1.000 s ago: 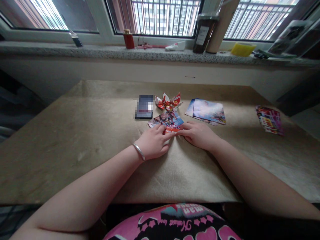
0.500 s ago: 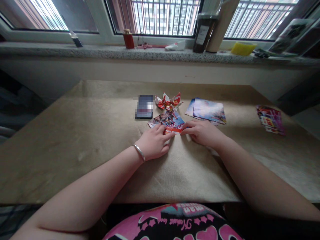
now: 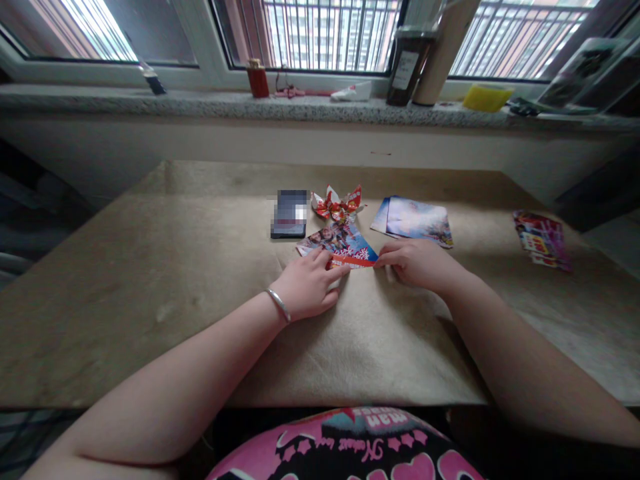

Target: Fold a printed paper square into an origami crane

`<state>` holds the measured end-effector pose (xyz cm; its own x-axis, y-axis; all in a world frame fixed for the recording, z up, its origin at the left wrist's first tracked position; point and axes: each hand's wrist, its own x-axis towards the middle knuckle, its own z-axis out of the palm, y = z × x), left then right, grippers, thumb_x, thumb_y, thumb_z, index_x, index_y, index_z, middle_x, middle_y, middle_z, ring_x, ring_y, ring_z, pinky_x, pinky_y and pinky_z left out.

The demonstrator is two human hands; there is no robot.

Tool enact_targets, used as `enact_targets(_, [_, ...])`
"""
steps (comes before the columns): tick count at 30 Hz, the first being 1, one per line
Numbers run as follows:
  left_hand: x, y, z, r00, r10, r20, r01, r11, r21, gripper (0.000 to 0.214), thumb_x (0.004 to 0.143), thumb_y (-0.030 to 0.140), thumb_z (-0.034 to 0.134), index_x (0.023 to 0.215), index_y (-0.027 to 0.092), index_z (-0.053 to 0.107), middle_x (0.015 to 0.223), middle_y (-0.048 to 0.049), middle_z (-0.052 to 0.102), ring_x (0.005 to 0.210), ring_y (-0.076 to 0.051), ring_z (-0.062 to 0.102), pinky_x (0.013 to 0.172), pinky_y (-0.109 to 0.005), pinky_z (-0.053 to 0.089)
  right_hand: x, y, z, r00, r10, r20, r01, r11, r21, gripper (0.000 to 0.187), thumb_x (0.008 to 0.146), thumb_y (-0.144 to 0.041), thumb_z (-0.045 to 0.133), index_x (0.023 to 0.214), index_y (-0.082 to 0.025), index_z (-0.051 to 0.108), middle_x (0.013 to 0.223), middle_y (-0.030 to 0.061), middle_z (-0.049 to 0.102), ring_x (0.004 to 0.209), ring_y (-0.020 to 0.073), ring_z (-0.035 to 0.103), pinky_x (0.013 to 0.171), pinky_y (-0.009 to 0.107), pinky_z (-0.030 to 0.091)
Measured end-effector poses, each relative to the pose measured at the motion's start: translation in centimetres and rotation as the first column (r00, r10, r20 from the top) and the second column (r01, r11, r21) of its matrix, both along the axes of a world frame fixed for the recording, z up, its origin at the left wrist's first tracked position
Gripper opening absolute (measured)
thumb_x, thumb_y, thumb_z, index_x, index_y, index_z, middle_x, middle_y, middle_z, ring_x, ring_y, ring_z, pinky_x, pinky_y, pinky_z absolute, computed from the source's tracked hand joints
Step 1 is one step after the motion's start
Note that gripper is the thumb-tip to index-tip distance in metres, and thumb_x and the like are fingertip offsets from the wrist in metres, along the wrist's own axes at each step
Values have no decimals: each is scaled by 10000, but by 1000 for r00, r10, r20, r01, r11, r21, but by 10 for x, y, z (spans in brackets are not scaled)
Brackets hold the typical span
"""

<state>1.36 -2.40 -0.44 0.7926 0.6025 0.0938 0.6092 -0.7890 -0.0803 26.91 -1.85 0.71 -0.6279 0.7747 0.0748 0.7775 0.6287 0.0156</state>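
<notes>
- Pressing is being done by the left hand (image 3: 306, 285), whose outstretched fingers are being laid on the printed paper (image 3: 357, 251) at its near left side.
- The printed paper is being held flat near the middle of the table (image 3: 150, 287), with an orange strip being shown along its near edge.
- Its right corner is being touched by the bunched fingertips of the right hand (image 3: 423, 267); whether the corner is being pinched or only pressed cannot be told.
- The two hands are being held apart, with part of the paper being left visible between them.
- A bracelet (image 3: 278, 305) is being worn on the left wrist.
- Just beyond the paper, a red folded ornament (image 3: 337, 207) is being flanked by a dark rectangular object (image 3: 289, 220), partly blurred, on the left, and by overlapping sheets (image 3: 417, 220) on the right.
- Farther right, colourful printed strips (image 3: 543, 241) are being seen.
</notes>
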Motion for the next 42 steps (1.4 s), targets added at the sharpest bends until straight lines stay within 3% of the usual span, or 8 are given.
enact_targets(20, [-1,0,-1,1000,-3,12,3,1000,-11,433,861,369,448,1266,223,502,1149,-110,521,1081,-257,474,926,-396,410,16,3,-2,999,-51,19,51,998,22,470,686,14,457,874,-316,735,972,-68,719,805,140,656,564,237,387])
enact_targets(29, [-2,2,-5,1000,-11,29,11,1000,-3,437,859,364,451,1272,228,494,1150,-109,519,1078,-256,469,922,-392,409,20,3,-2,998,-70,2,70,998,5,453,698,22,461,834,-310,736,979,-57,719,820,174,662,597,267,440])
enact_targets(42, [-1,1,-1,1000,-9,19,9,1000,-15,437,862,361,444,1272,222,504,1133,-113,520,1075,-260,468,938,-398,404,17,3,-3,1000,-8,-4,8,999,40,343,746,-46,475,799,-260,737,910,-24,729,773,140,650,616,241,424])
